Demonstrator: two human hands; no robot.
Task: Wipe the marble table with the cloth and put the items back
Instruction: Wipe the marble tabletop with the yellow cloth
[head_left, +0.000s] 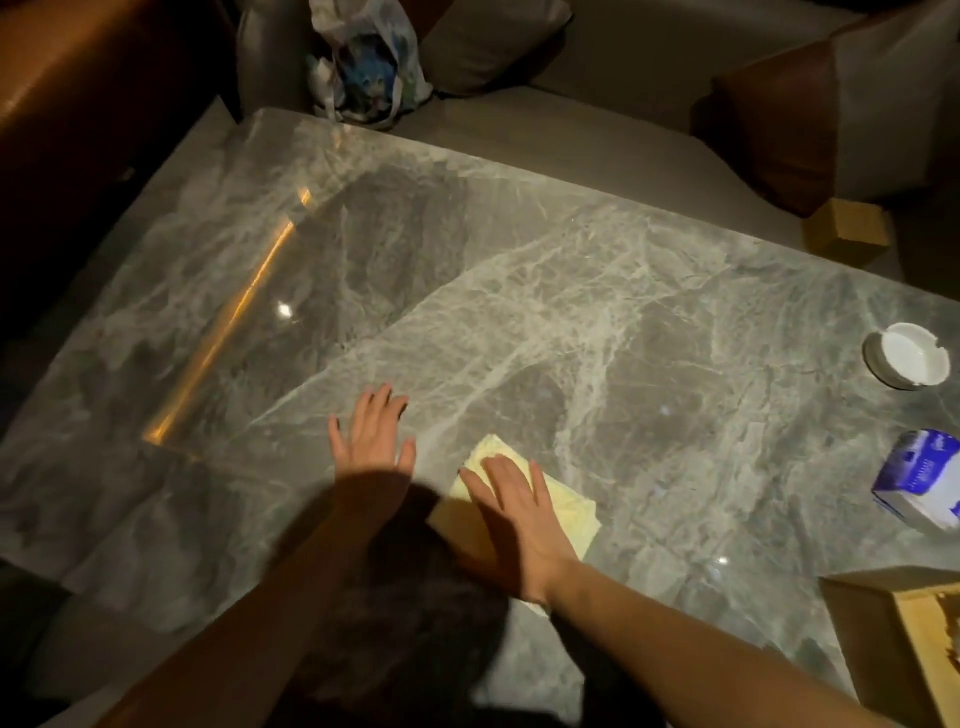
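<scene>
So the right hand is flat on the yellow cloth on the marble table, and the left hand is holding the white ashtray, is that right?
Not quite. The head view shows the left hand flat on the bare marble table, holding nothing; the white ashtray sits apart near the right edge. The right hand is flat on the yellow cloth.

On the tabletop (519, 270), near edge, centre: we place the cloth (561, 506) flat, our right hand (519, 525) spread on top of it. Just left of the cloth: our left hand (371, 441), flat on the bare surface. Far right of the tabletop: an ashtray (906, 361), and nearer to us than it, a tissue pack (917, 480). Near right corner: a cardboard box (893, 644). Behind the tabletop, on the sofa (597, 104): a plastic bag (363, 62). Beyond the right far edge: a small box (847, 231).
</scene>
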